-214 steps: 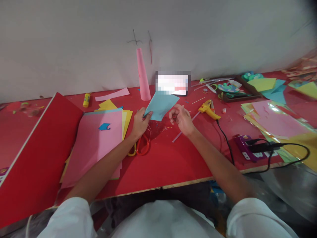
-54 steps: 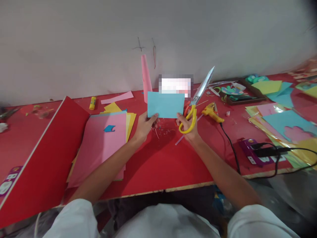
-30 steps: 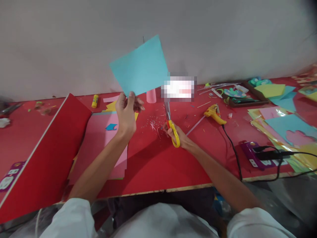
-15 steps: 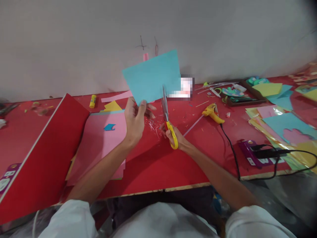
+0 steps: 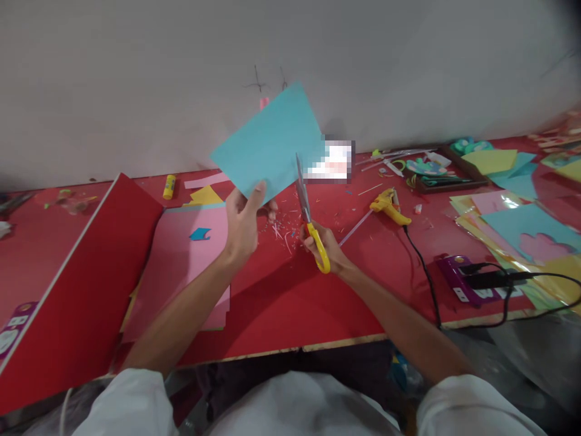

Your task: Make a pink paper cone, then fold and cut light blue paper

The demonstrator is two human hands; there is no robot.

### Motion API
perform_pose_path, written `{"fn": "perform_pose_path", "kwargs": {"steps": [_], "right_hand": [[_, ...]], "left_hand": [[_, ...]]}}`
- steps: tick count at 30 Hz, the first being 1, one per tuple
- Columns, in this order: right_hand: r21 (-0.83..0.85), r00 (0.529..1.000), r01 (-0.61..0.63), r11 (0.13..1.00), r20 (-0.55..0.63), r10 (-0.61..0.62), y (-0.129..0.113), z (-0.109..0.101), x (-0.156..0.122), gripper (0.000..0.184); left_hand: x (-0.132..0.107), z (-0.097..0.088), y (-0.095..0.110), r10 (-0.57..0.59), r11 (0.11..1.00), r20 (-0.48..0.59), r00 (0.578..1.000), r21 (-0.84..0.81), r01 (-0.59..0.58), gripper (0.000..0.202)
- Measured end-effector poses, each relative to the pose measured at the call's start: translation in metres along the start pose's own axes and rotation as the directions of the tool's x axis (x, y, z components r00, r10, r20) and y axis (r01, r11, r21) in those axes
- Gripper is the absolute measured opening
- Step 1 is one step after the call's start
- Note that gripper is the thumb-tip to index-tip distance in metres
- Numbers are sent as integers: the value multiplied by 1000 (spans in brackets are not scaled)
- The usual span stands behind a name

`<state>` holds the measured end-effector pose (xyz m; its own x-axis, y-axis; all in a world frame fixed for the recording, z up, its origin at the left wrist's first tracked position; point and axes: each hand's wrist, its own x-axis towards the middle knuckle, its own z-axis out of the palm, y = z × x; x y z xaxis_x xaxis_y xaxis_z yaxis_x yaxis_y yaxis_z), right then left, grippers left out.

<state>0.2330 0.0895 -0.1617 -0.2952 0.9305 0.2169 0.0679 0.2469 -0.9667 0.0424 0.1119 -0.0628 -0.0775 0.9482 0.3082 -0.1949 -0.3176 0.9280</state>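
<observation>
My left hand (image 5: 242,223) pinches the lower edge of a light blue paper sheet (image 5: 270,145) and holds it up, tilted, above the red table (image 5: 290,303). My right hand (image 5: 324,248) grips yellow-handled scissors (image 5: 308,218) with the blades pointing up. The blade tips touch the sheet's lower right edge. Small paper scraps lie on the table under both hands.
A stack of pink, yellow and blue sheets (image 5: 190,260) lies left of my hands, beside a red board (image 5: 72,290). A yellow glue gun (image 5: 389,204) with a black cord, a purple power strip (image 5: 467,281), a glue stick (image 5: 169,186) and more coloured paper (image 5: 521,227) lie around.
The left hand lifted the blue sheet off the table and has tilted it further. The right hand swung the scissors upright and brought the blades to the sheet's edge.
</observation>
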Motion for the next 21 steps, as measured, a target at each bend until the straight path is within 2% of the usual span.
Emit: {"fn": "perform_pose_path", "kwargs": {"steps": [4,9,12,16,21], "right_hand": [[0,1000,22,1000,17,-22,-1,2,-1,71],[103,999,12,995,37,-16,19,8,1,74],[134,1000,10,991,14,-12,26,9,4,75],[153,1000,11,988,7,-12,23,8,5,75],[106,995,-26,994,102,15,14,3,2,78]], "left_hand": [[3,-1,1,-9,998,16,1000,63,8,40],[4,-2,2,29,991,-46,999,131,-23,43],[4,-2,0,29,988,-28,999,152,-24,42],[2,-2,-3,32,980,-15,999,195,-28,42],[2,-2,-2,29,980,-24,999,199,-24,42]]}}
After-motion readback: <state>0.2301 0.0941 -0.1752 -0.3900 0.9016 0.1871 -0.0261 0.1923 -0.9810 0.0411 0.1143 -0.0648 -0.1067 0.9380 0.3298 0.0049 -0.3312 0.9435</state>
